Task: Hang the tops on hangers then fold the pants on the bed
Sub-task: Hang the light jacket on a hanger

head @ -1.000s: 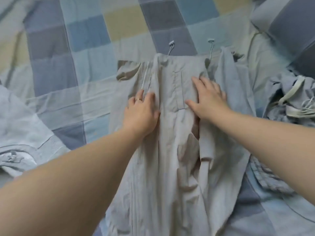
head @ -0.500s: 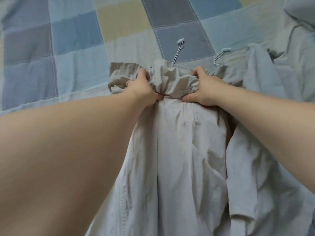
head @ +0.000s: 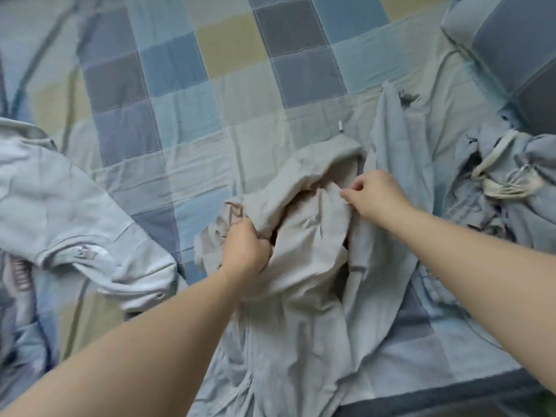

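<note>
Beige pants (head: 304,266) lie lengthwise on the checked bedspread (head: 186,85), their waist end bunched and doubled back toward me. My left hand (head: 245,251) grips a fistful of the waistband on the left. My right hand (head: 376,195) pinches the fabric's edge on the right, fingers curled. A drawstring tip (head: 340,127) shows just beyond the bunched waist. The lower legs run off toward the bed's front edge.
A pale blue top (head: 397,182) lies under and beside the pants on the right. A crumpled blue garment with white cords (head: 505,182) sits at far right. A light printed top (head: 60,212) lies at left. A pillow (head: 517,49) is at the back right.
Both hands went from pressing flat on the pants to gripping the waistband, then pulled it back toward me, so the waist end now bunches and folds over the legs.
</note>
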A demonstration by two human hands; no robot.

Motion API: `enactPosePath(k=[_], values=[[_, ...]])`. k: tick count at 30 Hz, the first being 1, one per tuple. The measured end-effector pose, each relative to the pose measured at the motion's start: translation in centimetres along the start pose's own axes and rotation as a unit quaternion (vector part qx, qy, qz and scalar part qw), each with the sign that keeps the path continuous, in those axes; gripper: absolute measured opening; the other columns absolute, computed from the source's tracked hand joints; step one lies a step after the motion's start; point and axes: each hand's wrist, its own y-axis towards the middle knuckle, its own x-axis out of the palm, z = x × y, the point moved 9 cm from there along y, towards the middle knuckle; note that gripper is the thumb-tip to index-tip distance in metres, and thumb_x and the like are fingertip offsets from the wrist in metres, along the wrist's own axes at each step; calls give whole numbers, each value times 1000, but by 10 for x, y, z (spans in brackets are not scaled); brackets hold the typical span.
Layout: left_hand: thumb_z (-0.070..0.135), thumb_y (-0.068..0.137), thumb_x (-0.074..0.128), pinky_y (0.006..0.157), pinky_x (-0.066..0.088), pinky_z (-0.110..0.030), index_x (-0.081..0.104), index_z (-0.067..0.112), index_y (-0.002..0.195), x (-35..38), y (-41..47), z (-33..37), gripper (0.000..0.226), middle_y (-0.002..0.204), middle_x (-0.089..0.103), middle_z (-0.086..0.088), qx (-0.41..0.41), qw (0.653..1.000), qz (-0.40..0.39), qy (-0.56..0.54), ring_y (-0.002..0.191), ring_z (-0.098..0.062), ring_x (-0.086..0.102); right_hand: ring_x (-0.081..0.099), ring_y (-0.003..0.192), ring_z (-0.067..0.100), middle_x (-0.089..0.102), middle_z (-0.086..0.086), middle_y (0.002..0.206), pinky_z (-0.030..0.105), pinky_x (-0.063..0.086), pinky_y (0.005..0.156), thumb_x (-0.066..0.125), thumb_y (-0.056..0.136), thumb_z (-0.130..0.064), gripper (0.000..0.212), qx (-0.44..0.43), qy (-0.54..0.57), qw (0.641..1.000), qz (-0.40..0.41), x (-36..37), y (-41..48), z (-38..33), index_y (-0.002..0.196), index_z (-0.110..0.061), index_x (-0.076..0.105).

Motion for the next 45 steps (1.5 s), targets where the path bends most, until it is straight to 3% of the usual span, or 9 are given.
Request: enactPosePath(k=[3, 8, 13, 20, 25, 29, 35, 41, 45], values=[[8, 83, 67, 99, 43, -24, 70, 6, 119, -37, -86, 44, 37, 143, 54, -11, 107, 993, -2, -52, 129, -26, 49, 64, 103, 24, 66, -1, 93, 25, 39, 76, 72, 88, -24, 17, -8, 67, 997, -39, -12, -63, -13, 104, -19, 71], [-14, 71, 52, 87, 35, -1, 66, 0, 86, -125, -223, 118, 25, 125, 58, -16, 288, 952, 6, -100, 116, -25, 52, 36, 141, 19, 28, -1, 157, 39, 31, 118, 75, 85, -9, 99, -123, 113, 981, -98, -67, -188, -81, 156, -47, 17], [-9, 78, 52, 85, 51, -39, 65, -5, 80, -216, -338, 158, 14, 106, 63, -16, 438, 891, -52, -109, 105, -29, 57, 12, 152, 19, 9, -7, 167, 41, 12, 125, 54, 84, 11, 91, -213, 10, 972, -94, -129, -319, -158, 152, -46, 34], [-21, 68, 51, 78, 48, -25, 56, 3, 78, -345, -436, 153, 26, 96, 57, -2, 536, 831, -86, -119, 90, -18, 54, 63, 112, 10, 71, -11, 117, 34, 50, 97, 70, 89, -10, 25, -140, 161, 975, 64, -189, -490, -203, 104, -30, 72], [2, 73, 64, 59, 34, -21, 38, 34, 84, -382, -458, 138, 43, 79, 46, 15, 508, 854, -71, -91, 73, -1, 45, 60, 77, 5, 69, -15, 84, 20, 46, 68, 69, 89, -9, 24, -81, 198, 935, 282, -215, -608, -190, 98, -31, 66], [47, 76, 70, 61, 48, -35, 36, 44, 130, -366, -488, 141, 64, 84, 59, 20, 494, 857, -150, 1, 75, -6, 58, 54, 62, 18, 65, -4, 79, 28, 46, 60, 62, 84, -3, 30, -58, 212, 908, 356, -230, -686, -177, 93, -32, 66], [68, 73, 73, 87, 48, -34, 55, 45, 114, -286, -585, 133, 50, 106, 61, 20, 536, 688, -366, 325, 97, -11, 59, 64, 77, 40, 69, -7, 94, 46, 53, 71, 57, 82, -11, 26, -12, 217, 856, 469, -240, -816, -145, 96, -33, 62], [47, 74, 84, 104, 35, -24, 58, 36, 109, -261, -739, 156, 45, 124, 50, 26, 699, 586, -392, 124, 121, -2, 44, 65, 112, -2, 73, -7, 99, 14, 49, 86, 57, 82, 13, 38, 43, 296, 778, 553, -204, -977, -98, 78, -24, 51], [43, 74, 86, 106, 40, -25, 48, 26, 138, -230, -857, 131, 76, 131, 58, 15, 649, 517, -556, 49, 126, -3, 53, 51, 70, -4, 50, -8, 67, 11, 36, 62, 58, 79, 7, 30, 112, 266, 743, 603, -159, -1090, -78, 72, -18, 42]])
